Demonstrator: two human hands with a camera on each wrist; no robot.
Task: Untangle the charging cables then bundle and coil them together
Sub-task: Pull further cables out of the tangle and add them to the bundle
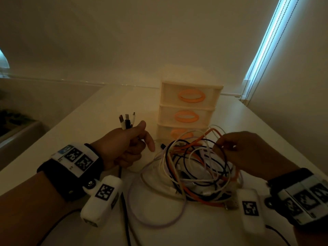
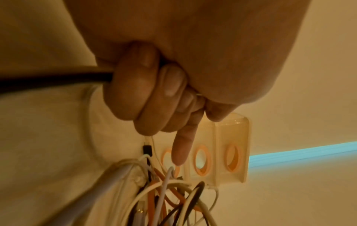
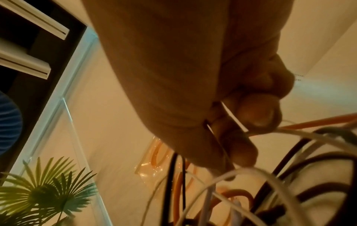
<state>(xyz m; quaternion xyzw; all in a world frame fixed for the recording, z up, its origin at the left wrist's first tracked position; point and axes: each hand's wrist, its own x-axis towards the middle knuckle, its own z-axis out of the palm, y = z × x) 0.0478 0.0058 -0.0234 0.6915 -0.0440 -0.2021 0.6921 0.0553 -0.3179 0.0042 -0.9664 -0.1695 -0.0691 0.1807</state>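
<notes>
At the lower left of the head view, the left hand (image 1: 124,144) is fisted around several cable ends, their plugs (image 1: 126,120) sticking up above the thumb, index finger pointing out. The left wrist view adds a black cord (image 2: 54,79) running out of that fist. Centre frame, the tangle of cables (image 1: 195,167), white, black, orange and lilac, lies on the white table (image 1: 177,233) before a drawer unit (image 1: 190,105). At right, the right hand (image 1: 248,151) pinches strands; its wrist view shows a white strand (image 3: 234,118) between thumb and fingers.
</notes>
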